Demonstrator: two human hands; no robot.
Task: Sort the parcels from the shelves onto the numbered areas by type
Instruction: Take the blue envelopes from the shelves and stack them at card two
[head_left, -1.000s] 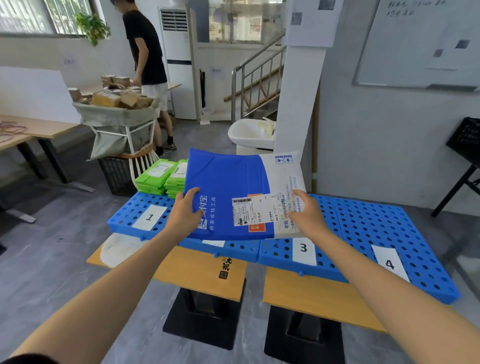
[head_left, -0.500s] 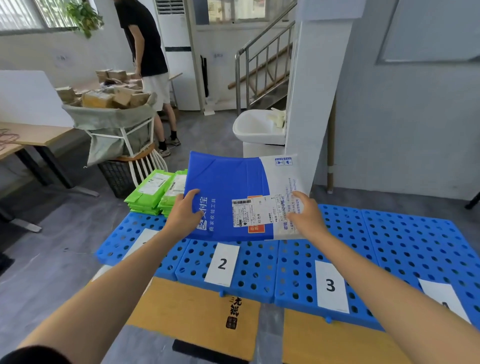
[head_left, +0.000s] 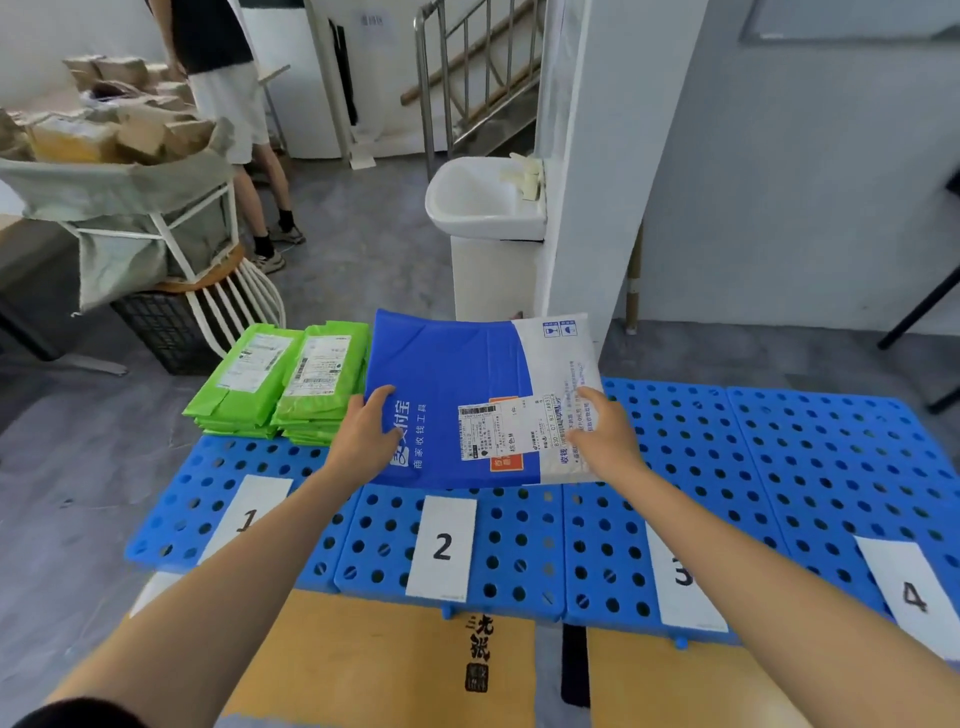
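- Four numbered blue boards (head_left: 779, 467) lie together.
- The blue parcel (head_left: 457, 374) is over board 2's far edge.
- Green parcels (head_left: 280, 379) are piled beside it at board 1's far edge.
- Left hand (head_left: 363, 436) and right hand (head_left: 602, 441) pinch the blue parcel's sides.

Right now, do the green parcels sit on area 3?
No, the green parcels are stacked at the far end of area 1.

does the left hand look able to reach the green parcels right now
Likely yes for reach: the green parcels lie just beside the left hand with nothing between. But that hand grips the blue parcel, so it would have to let go first.
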